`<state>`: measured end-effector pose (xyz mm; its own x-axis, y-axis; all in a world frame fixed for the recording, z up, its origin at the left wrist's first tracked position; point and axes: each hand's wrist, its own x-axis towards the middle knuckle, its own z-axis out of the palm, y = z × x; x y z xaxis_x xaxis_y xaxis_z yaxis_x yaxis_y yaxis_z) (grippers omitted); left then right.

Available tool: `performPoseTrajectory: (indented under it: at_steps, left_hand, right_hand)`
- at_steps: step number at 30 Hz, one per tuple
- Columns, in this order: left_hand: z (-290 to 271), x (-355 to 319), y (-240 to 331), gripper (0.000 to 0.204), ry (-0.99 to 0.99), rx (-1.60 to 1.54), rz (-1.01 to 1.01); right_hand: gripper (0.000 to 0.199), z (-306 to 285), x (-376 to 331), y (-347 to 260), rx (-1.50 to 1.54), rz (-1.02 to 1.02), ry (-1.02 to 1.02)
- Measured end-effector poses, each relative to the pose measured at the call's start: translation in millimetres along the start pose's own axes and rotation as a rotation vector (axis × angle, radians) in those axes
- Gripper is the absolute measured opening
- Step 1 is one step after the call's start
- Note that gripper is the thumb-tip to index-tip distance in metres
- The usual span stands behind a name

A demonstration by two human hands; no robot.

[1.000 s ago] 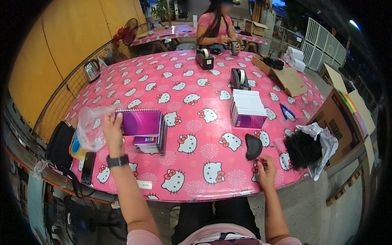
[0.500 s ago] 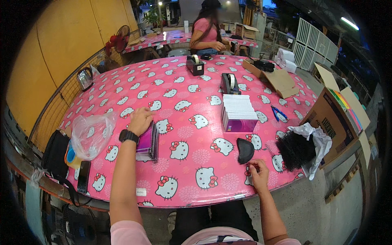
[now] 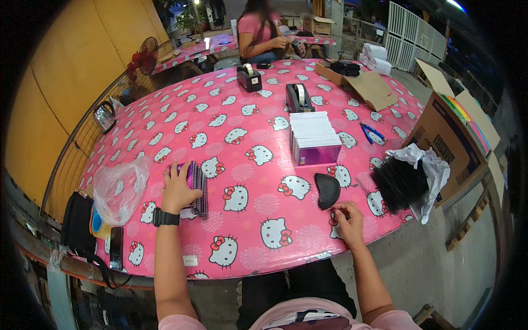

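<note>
My left hand (image 3: 179, 190) lies with fingers spread over a stack of spiral-bound notebooks (image 3: 199, 190) with purple covers, its thumb toward their coiled edge. The hand hides part of the stack. My right hand (image 3: 349, 223) is near the table's front edge, thumb and fingertips pinched together; anything between them is too small to make out. Just beyond those fingertips lies a black half-moon-shaped object (image 3: 328, 191). Farther back stands a tight row of white-edged notebooks (image 3: 314, 135) with a purple cover facing me. To the right, black plastic binding coils (image 3: 400, 184) are heaped on crumpled white paper (image 3: 434, 170).
Two black tape dispensers (image 3: 249, 78) (image 3: 298, 99) and blue-handled pliers (image 3: 372, 133) are on the pink patterned table (image 3: 258, 187). A cardboard box (image 3: 448, 146) stands at right. At left lie a clear plastic bag (image 3: 121, 190) and a phone (image 3: 116, 247). Another person (image 3: 258, 33) sits beyond.
My left hand has drawn back toward me from the stack's far part, and its fingers have spread over the notebooks. My right hand stays pinched in nearly the same place. The view has shifted slightly.
</note>
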<state>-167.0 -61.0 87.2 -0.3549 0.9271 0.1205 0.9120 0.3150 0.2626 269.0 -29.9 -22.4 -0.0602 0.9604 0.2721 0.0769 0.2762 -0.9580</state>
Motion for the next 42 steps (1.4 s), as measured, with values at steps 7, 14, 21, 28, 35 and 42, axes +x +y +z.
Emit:
performPoseTrajectory:
  at_steps: [7, 14, 21, 28, 35, 42]
  left_hand:
    - [-2, -5, 6, 0.093, 0.048, 0.02, -0.047]
    - [23, -28, 107, 0.061, 0.503, -0.361, 0.493]
    - [72, -34, 157, 0.039, 0.501, -0.542, 0.655]
    - [84, -49, 156, 0.04, 0.617, -0.52, 0.581]
    - [93, -57, 174, 0.049, 0.373, -0.484, 0.679]
    - [93, -55, 165, 0.034, 0.347, -0.523, 0.814]
  right_hand:
    - [0.009, -3, 9, -4, 0.052, 0.111, 0.062]
    - [0.021, 9, 136, -22, -0.726, -0.643, 0.109]
    - [0.022, 19, 189, -11, -0.998, -0.767, -0.005]
    - [0.019, 67, 145, -59, -0.951, -0.705, -0.169]
    - [0.02, 107, 75, -41, -0.712, -0.572, -0.343]
    - [0.021, 2, 86, -45, -0.433, -0.101, -0.073]
